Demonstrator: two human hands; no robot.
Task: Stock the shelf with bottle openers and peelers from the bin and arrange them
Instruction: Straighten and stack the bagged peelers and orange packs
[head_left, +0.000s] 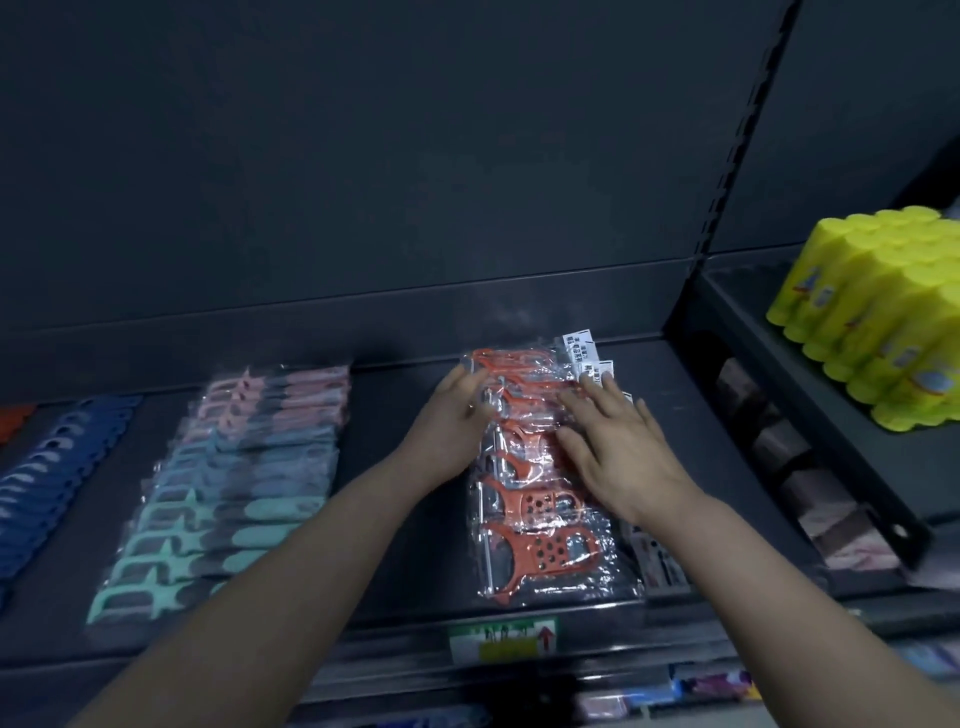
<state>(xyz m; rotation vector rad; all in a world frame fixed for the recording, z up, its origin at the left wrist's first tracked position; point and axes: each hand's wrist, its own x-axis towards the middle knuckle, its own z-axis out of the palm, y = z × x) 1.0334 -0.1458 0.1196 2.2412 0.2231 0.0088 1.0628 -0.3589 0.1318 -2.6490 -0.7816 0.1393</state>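
Orange peelers (537, 553) under flat, spread R hand (618, 444); straight-fingered L hand (456, 423) at their left edge.

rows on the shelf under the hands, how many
3: blue row at far left, pastel row beside it, orange row touched by left hand and right hand. An orange scrap at the left edge may be a fourth.

Dim, bluish light here, and the back panel (363, 156) is almost black. Glare glints off the wrappers on the peelers (540, 509). The picture is soft all over — wide-angle bending and blur are worst at the right edge, where the yellow pack (878, 317) smears.
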